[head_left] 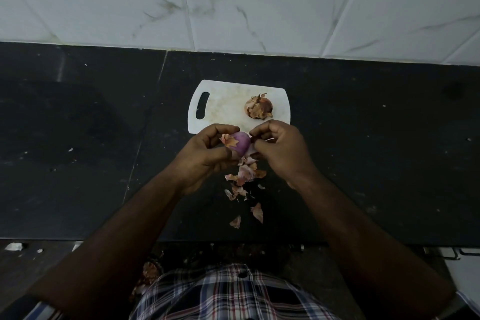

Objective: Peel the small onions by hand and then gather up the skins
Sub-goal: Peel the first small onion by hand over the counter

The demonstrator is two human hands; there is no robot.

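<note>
My left hand point(205, 153) grips a small purple onion point(240, 143), partly peeled, with a dry flap of skin still hanging at its left side. My right hand point(280, 149) pinches a strip of skin at the onion's right side. Both hands hover over the near edge of a white cutting board point(226, 104). A second onion point(259, 107), still in its brown papery skin, lies on the board's right part. Several loose skins point(245, 176) lie scattered on the black counter below my hands, trailing toward me.
The black stone counter point(91, 138) runs left to right, backed by a white marble-tiled wall point(233, 2). Its front edge lies near my plaid shirt point(228, 293). Some skin scraps lie on the floor at lower left point(150, 271).
</note>
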